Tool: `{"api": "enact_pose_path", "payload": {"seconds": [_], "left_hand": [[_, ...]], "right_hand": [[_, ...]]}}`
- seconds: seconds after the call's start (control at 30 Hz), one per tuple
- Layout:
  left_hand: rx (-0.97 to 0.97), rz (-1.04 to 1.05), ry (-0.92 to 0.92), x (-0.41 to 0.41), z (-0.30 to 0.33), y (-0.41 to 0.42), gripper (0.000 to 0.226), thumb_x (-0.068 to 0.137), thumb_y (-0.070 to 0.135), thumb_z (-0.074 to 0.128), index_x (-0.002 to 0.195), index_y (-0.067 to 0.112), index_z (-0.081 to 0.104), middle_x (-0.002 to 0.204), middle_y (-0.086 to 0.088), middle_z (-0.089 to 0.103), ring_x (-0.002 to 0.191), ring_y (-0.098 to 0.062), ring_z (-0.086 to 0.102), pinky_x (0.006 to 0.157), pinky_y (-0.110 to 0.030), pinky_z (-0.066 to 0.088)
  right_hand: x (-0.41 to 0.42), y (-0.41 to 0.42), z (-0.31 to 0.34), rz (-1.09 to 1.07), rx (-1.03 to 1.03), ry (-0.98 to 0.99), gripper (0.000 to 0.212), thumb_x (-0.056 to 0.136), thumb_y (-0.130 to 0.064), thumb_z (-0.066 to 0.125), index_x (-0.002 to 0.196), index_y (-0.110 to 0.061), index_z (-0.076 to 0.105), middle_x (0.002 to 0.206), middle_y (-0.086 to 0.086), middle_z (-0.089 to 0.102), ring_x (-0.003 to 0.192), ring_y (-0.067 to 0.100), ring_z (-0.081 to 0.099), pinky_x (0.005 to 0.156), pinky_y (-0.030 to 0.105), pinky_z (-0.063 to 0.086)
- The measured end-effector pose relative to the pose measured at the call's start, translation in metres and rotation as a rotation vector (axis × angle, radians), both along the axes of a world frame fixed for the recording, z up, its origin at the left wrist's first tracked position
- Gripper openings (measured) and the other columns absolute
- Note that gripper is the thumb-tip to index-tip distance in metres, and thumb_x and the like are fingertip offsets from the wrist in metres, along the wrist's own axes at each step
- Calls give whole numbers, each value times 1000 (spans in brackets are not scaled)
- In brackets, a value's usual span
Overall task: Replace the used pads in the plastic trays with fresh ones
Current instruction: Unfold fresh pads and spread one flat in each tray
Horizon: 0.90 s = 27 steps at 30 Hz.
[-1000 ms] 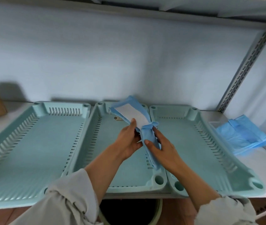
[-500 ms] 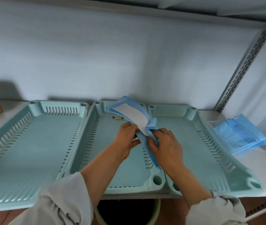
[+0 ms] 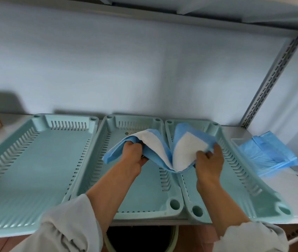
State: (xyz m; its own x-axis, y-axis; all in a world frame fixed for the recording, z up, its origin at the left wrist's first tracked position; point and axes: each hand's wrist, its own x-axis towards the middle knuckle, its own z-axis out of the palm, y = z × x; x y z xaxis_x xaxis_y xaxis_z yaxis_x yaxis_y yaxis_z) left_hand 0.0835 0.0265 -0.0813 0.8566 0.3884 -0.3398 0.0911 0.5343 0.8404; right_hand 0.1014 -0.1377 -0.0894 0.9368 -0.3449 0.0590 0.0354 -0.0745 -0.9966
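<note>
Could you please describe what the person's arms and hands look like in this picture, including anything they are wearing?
Both hands are bare: the left hand and the right hand show no gloves, rings or watch that I can see. Each arm wears a loose, pale grey fabric sleeve, the left sleeve and the right sleeve, bunched in soft folds partway up the forearm, leaving wrists and lower forearms uncovered. No markings or logos show.

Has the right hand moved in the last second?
Yes. The right hand, gripping the pad, has swung rightward from over the middle tray's right rim to over the right tray.
</note>
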Motion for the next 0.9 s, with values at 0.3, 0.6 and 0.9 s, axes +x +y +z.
{"api": "enact_pose_path", "payload": {"seconds": [0.3,0.6,0.9], "left_hand": [[59,-126,-30,-10,4,3,39,91,-10,34,117,8,57,92,-6,65,82,-20,62,69,-33,55],[261,-332,-13,-20,7,-2,36,88,6,63,121,16,52,118,-6,62,109,-19,61,84,-34,55],[463,-283,-70,-18,1,-8,42,87,-11,48,112,22,46,96,5,59,84,-6,58,67,-22,55]], "right_hand": [[-27,11,-7,727,-668,52,70,87,-60,50,147,-33,27,153,-11,29,139,13,31,113,35,29],[-19,22,-17,595,-572,-133,21,98,-25,50,93,-22,70,79,4,68,75,21,62,69,31,48],[-15,26,-29,654,-702,31,26,88,-13,56,105,-24,73,99,-6,73,91,11,68,81,24,53]]}}
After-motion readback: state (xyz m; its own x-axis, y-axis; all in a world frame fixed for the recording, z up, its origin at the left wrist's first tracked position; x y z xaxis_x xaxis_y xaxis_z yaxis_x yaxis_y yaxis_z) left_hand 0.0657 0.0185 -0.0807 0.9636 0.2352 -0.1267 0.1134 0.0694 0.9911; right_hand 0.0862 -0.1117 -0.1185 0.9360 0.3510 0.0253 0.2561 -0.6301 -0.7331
